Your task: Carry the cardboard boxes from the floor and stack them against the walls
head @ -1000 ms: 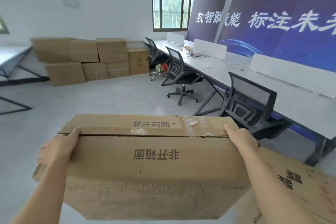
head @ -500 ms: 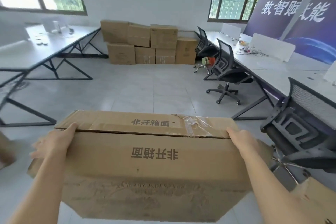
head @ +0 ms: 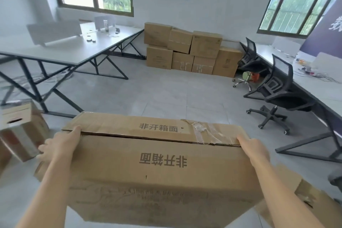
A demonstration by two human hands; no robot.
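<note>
Box (head: 157, 172) held off the floor, left hand (head: 59, 146) and right hand (head: 253, 148) gripping its ends, thumbs on top; right fingers hidden. Stack (head: 190, 52) against far wall, across tiles. Table (head: 74, 55) left, chairs (head: 277, 89) right. Side box (head: 20, 131) blurred; corner box (head: 305, 200) cut off. Print, twice: 非开箱面.

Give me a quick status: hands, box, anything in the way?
Carrying: left hand and right hand grip the cardboard box at its ends. Box held up, facing stacked boxes at far wall. Bare floor between; office chair off right.
</note>
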